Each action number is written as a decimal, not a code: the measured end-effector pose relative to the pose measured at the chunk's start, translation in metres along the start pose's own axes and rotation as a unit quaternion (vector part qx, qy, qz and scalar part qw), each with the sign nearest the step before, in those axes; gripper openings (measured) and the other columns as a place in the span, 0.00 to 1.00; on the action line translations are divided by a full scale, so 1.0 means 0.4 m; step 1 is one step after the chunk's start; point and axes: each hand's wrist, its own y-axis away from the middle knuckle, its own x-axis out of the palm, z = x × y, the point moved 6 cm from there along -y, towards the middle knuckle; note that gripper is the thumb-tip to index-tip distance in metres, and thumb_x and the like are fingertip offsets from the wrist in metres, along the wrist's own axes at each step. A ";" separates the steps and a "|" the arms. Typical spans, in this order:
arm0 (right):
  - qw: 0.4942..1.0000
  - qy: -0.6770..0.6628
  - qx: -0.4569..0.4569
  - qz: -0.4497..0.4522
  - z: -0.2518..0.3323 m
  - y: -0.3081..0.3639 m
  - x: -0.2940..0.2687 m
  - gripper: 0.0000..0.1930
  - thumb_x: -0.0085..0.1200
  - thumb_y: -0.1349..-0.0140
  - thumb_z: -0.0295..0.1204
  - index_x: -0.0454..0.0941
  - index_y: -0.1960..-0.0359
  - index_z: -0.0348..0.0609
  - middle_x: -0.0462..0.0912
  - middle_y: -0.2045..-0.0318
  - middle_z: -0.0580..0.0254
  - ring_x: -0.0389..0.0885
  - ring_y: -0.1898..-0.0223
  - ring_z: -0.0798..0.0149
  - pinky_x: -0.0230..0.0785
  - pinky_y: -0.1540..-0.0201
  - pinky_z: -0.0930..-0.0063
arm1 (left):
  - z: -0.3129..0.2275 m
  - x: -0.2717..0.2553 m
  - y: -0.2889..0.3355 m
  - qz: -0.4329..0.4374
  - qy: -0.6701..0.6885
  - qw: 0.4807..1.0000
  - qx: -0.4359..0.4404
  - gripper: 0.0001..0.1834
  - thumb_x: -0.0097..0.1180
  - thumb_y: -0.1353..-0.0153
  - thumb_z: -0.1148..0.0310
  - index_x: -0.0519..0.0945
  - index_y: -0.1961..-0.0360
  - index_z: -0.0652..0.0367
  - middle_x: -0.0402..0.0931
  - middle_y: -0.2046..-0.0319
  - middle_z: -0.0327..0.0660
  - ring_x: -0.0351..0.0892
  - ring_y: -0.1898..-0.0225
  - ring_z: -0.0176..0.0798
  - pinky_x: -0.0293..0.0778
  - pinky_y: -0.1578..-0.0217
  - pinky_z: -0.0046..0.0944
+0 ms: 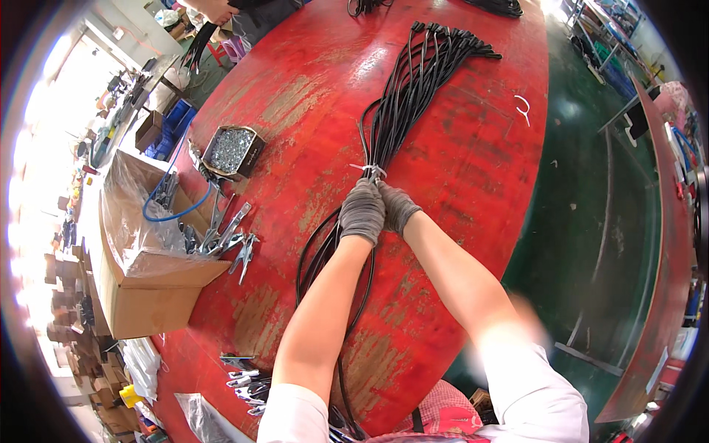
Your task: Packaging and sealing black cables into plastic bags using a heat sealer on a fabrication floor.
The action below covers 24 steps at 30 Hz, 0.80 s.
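Note:
A thick bundle of black cables (395, 111) lies lengthwise on the red table, its plug ends fanned out at the far side. Around the bundle sits a white tie (371, 170), just beyond my hands. My left hand (362, 210), in a grey glove, is closed around the cables below the tie. Right beside it, my right hand (397, 207), gloved alike, is closed at the bundle's right side, its fingertips partly hidden. Loops of cable hang back past my left wrist toward the table's near edge.
The worn red table (458, 155) carries a black box of small metal parts (233, 151), an open cardboard carton (159, 288) lined with plastic, and pliers (233, 229) at left. A loose white tie (523, 109) lies at right. Another person (258, 18) stands far left.

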 end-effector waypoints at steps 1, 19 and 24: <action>0.998 -0.049 0.004 0.034 -0.013 -0.007 0.023 0.19 0.46 0.45 0.54 0.70 0.78 0.53 0.73 0.83 0.65 0.70 0.83 0.64 0.66 0.79 0.65 | -0.012 -0.005 0.004 -0.006 -0.028 1.000 0.004 0.15 0.36 0.40 0.62 0.70 0.60 0.60 0.75 0.68 0.53 0.75 0.66 0.57 0.70 0.64 0.51; 0.962 0.245 -0.015 -0.118 0.019 0.045 -0.016 0.19 0.47 0.43 0.48 0.64 0.84 0.51 0.61 0.91 0.75 0.59 0.93 0.76 0.57 0.90 0.79 | 0.357 0.000 0.503 -0.092 -0.203 0.975 -0.001 0.42 0.53 0.55 0.43 0.61 0.44 0.60 0.54 0.41 0.51 0.47 0.38 0.53 0.40 0.41 0.59; 0.948 0.257 -0.176 -0.065 0.032 0.035 -0.050 0.15 0.51 0.44 0.43 0.68 0.79 0.47 0.69 0.87 0.71 0.64 0.92 0.72 0.61 0.89 0.76 | 0.365 0.002 0.513 -0.113 -0.206 0.972 0.009 0.43 0.53 0.56 0.42 0.62 0.44 0.61 0.56 0.42 0.51 0.52 0.40 0.52 0.41 0.41 0.59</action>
